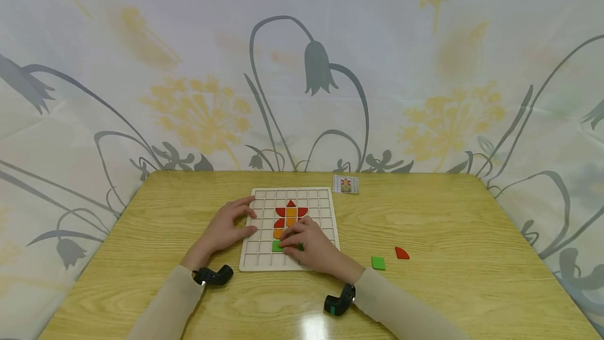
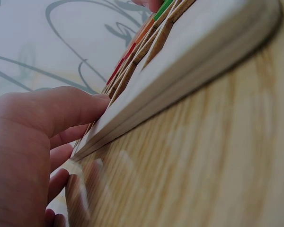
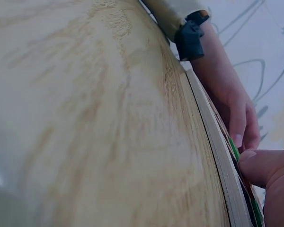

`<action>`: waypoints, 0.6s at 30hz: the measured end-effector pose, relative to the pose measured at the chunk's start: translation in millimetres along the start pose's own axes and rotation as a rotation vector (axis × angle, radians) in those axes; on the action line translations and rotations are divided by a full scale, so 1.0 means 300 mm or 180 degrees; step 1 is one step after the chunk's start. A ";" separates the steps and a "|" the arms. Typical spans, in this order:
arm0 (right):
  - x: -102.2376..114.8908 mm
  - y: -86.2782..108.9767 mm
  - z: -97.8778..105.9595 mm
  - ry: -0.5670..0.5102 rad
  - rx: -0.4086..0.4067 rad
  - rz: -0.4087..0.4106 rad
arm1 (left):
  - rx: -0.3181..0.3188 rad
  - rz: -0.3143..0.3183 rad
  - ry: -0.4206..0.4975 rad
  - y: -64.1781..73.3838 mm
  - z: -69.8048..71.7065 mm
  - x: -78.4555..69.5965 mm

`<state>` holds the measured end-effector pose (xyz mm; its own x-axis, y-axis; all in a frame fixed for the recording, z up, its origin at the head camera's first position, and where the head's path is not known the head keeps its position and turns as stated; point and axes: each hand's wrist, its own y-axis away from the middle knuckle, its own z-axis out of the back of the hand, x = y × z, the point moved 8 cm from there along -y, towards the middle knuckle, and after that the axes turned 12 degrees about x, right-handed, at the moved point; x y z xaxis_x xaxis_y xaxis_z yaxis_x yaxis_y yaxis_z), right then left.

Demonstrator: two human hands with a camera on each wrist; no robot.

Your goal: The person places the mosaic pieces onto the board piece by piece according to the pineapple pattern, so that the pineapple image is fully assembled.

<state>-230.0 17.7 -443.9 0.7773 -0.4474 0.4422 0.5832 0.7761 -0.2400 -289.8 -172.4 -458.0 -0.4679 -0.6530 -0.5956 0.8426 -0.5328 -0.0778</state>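
Note:
A pale square grid board (image 1: 261, 260) lies on the table, with red, orange and green tiles set in its middle cells. My left hand (image 1: 228, 228) rests on the board's left edge; in the left wrist view its thumb (image 2: 80, 111) lies along the rim, the other fingers partly hidden behind. My right hand (image 1: 313, 245) is over the lower middle of the board, thumb and fingers pinching a small tile, mostly hidden, with a reddish bit showing. A green square tile (image 1: 277, 246) sits just left of these fingertips. In the right wrist view, the right thumb (image 3: 260, 165) meets the board's surface.
A loose green square tile (image 1: 378, 263) and a red quarter-round tile (image 1: 402, 253) lie on the table right of the board. A small picture card (image 1: 346, 184) with a coloured pattern lies behind the board's right corner. A flower-printed backdrop (image 1: 292, 109) rises behind the table.

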 end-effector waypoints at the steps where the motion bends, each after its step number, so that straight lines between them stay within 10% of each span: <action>1: 0.000 0.000 0.000 0.0009 0.0005 -0.0003 | -0.0001 0.0005 0.0005 0.000 0.000 0.001; 18: -0.100 0.062 0.095 -0.0978 -0.0305 -0.0504 | 0.0004 -0.0002 0.0017 0.002 0.000 0.001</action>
<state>-249.1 58.2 -437.0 0.5769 -0.3929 0.7161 0.7215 0.6561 -0.2213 -289.4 -173.0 -458.3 -0.4670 -0.6497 -0.5999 0.8420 -0.5339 -0.0772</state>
